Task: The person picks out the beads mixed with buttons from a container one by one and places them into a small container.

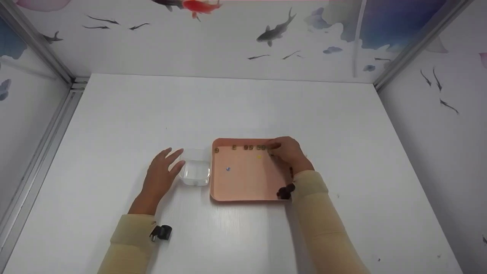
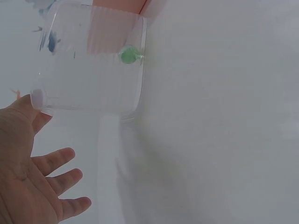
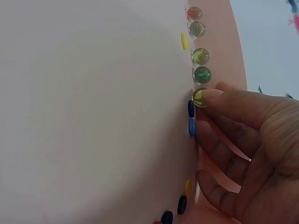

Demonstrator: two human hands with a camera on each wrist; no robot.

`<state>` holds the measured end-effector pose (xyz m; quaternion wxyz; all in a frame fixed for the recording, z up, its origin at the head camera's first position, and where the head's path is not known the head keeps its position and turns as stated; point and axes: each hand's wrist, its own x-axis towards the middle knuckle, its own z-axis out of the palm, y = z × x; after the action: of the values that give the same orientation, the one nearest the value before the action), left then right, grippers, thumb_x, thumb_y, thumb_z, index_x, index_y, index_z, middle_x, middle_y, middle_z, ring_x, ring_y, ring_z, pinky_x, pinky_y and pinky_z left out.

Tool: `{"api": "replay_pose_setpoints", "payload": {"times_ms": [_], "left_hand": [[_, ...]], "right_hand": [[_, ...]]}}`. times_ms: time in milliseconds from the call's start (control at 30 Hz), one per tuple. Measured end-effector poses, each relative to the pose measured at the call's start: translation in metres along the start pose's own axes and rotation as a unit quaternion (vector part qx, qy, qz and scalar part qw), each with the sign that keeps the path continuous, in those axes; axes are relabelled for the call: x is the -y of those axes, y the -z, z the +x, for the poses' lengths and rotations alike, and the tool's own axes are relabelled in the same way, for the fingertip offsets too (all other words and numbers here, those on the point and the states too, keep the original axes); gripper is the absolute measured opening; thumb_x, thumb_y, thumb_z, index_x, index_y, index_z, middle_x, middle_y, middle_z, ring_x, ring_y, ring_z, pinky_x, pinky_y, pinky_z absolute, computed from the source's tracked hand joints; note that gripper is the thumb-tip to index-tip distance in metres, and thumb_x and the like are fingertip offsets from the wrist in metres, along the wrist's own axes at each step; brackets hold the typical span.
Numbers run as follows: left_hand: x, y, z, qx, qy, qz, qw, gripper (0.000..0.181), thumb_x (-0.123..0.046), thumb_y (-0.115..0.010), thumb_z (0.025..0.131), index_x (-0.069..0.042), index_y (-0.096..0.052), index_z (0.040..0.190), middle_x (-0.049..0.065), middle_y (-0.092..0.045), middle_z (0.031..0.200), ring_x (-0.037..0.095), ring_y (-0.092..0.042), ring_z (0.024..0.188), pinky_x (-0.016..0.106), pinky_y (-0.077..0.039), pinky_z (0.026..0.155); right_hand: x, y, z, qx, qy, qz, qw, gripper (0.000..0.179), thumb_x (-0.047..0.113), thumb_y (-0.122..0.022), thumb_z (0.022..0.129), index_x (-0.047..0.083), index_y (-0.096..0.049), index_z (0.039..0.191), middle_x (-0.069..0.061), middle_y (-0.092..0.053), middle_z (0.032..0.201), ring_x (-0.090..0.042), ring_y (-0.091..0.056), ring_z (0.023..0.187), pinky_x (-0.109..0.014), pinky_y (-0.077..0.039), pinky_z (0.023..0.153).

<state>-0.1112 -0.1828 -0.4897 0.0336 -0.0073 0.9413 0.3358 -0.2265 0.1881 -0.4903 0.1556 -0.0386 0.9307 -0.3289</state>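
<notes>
My right hand (image 1: pixel 287 153) is at the far right corner of a pink tray (image 1: pixel 243 186). In the right wrist view its thumb and index finger pinch a clear glass marble with a yellow swirl (image 3: pixel 200 98). Beside it, a green-swirled marble (image 3: pixel 202 74) and several others line the tray's far wall. Dark blue (image 3: pixel 191 109) and light blue (image 3: pixel 192 127) discs lie by the fingers. My left hand (image 1: pixel 161 175), fingers spread and relaxed, touches the left side of a clear plastic box (image 1: pixel 196 172). A green marble (image 2: pixel 129 54) shows through that box.
A yellow disc (image 1: pixel 259 156) and a small bluish piece (image 1: pixel 228 169) lie on the tray floor. More dark discs (image 3: pixel 182 205) sit along the tray's right side. The box stands directly left of the tray on a white table (image 1: pixel 228 110), with printed walls around.
</notes>
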Motion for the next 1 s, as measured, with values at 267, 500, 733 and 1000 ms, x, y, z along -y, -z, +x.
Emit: {"api": "replay_pose_setpoints", "payload": {"times_ms": [267, 500, 733, 1000], "left_hand": [[0.0003, -0.0010, 0.0001, -0.002, 0.002, 0.005, 1.0000, 0.049, -0.035, -0.051, 0.100, -0.016, -0.046, 0.145, 0.022, -0.033, 0.152, 0.043, -0.025, 0.141, 0.060, -0.023, 0.112], [0.0016, -0.0003, 0.0001, -0.004, -0.002, -0.005, 1.0000, 0.048, -0.034, -0.052, 0.100, -0.016, -0.047, 0.144, 0.022, -0.033, 0.151, 0.044, -0.025, 0.141, 0.061, -0.022, 0.112], [0.0007, -0.0001, 0.0005, 0.003, 0.004, -0.002, 1.0000, 0.049, -0.037, -0.050, 0.101, -0.017, -0.046, 0.145, 0.021, -0.032, 0.152, 0.043, -0.024, 0.142, 0.061, -0.021, 0.112], [0.0003, -0.0003, 0.0005, 0.003, 0.008, -0.001, 1.0000, 0.048, -0.035, -0.050, 0.101, -0.016, -0.046, 0.145, 0.021, -0.032, 0.152, 0.043, -0.024, 0.141, 0.060, -0.022, 0.112]], "right_hand": [[0.0013, 0.0002, -0.0002, 0.002, -0.002, -0.005, 1.0000, 0.025, 0.012, -0.067, 0.090, 0.011, -0.072, 0.115, -0.011, -0.067, 0.118, -0.029, -0.057, 0.117, -0.045, -0.047, 0.098], [0.0018, 0.0004, -0.0005, -0.001, 0.009, -0.008, 0.9999, 0.023, 0.010, -0.067, 0.090, 0.011, -0.073, 0.112, -0.010, -0.068, 0.115, -0.028, -0.059, 0.112, -0.043, -0.048, 0.095], [0.0022, 0.0011, 0.0015, 0.010, -0.020, 0.001, 0.9998, 0.023, 0.012, -0.067, 0.090, 0.013, -0.073, 0.112, -0.008, -0.067, 0.115, -0.025, -0.059, 0.104, -0.041, -0.050, 0.091], [0.0043, 0.0023, 0.0012, 0.023, -0.052, 0.043, 0.9975, 0.028, 0.007, -0.064, 0.089, 0.014, -0.071, 0.116, -0.008, -0.063, 0.120, -0.025, -0.055, 0.107, -0.041, -0.048, 0.094]]}}
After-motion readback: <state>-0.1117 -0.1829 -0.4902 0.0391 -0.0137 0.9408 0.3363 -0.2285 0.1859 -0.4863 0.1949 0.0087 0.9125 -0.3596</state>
